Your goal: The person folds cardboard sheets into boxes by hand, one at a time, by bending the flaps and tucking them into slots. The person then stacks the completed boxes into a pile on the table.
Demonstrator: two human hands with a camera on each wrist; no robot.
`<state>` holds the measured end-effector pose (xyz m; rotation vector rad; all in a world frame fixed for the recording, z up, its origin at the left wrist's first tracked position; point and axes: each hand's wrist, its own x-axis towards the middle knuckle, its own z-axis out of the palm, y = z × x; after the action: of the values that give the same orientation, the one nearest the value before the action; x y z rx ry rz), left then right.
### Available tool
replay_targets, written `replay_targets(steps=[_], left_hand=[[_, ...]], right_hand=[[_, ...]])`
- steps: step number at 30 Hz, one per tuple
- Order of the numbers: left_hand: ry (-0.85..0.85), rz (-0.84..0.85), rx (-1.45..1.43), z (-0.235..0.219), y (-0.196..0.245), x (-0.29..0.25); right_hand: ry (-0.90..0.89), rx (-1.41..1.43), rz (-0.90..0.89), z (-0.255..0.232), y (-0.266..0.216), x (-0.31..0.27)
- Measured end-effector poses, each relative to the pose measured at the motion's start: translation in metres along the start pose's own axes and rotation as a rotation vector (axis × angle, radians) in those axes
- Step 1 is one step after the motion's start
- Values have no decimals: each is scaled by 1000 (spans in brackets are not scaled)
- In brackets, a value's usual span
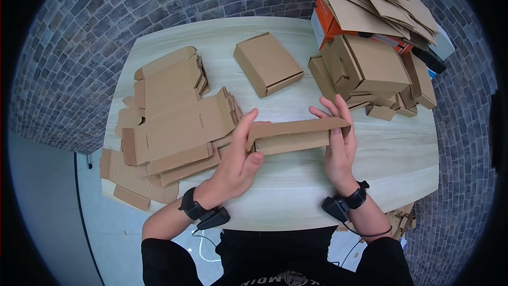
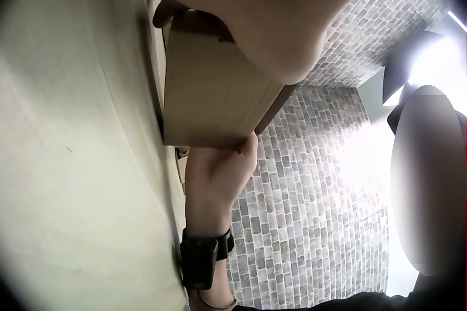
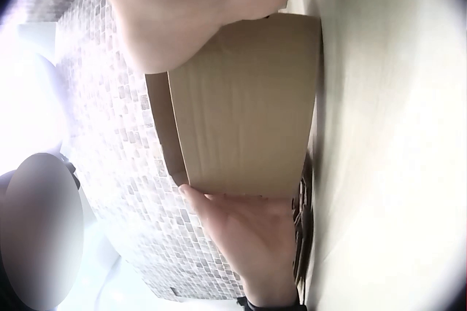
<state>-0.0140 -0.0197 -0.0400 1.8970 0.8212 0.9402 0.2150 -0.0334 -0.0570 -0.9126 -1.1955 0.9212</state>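
Note:
A partly folded cardboard box (image 1: 293, 133) is between my hands above the front middle of the table, a long narrow opening facing me. My left hand (image 1: 235, 161) holds its left end, the index finger pointing up and the thumb in front at the lower corner. At the other end my right hand (image 1: 341, 153) grips, thumb on the front corner and several fingers stretched up behind the raised flap. The box's plain side wall (image 2: 211, 88) spans between the hands in the left wrist view. In the right wrist view a flap (image 3: 166, 129) stands along its edge.
Stacked flat box blanks (image 1: 180, 127) lie at the left of the table (image 1: 296, 201). One closed box (image 1: 270, 63) sits at the back middle. Several folded boxes (image 1: 373, 63) are piled at the right, near flat cardboard sheets (image 1: 375, 2) on an orange box (image 1: 328, 18).

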Motion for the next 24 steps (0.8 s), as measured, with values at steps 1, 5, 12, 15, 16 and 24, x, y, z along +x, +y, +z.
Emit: replay_targets(steps=[1,5,12,15,16,24], left_hand=[[0,0,0,-1,-1,1],[-86,51,-23,0,-11,3],[-154,69,71,-4,-7,3],[-164,9,77,-7,-3,4],[-164,9,77,-7,-1,4],[-127,-79,110,-7,3,4]], right_hand=[[-11,-35,-23,1,-2,0],[-29,-92,-77,1,-7,3],[-118,-100,-65,-2,-17,7],[-132,-106,-88,-2,-18,7],[-138,-107,-83,-2,-19,7],[-173,-94,-95,-5,-13,6]])
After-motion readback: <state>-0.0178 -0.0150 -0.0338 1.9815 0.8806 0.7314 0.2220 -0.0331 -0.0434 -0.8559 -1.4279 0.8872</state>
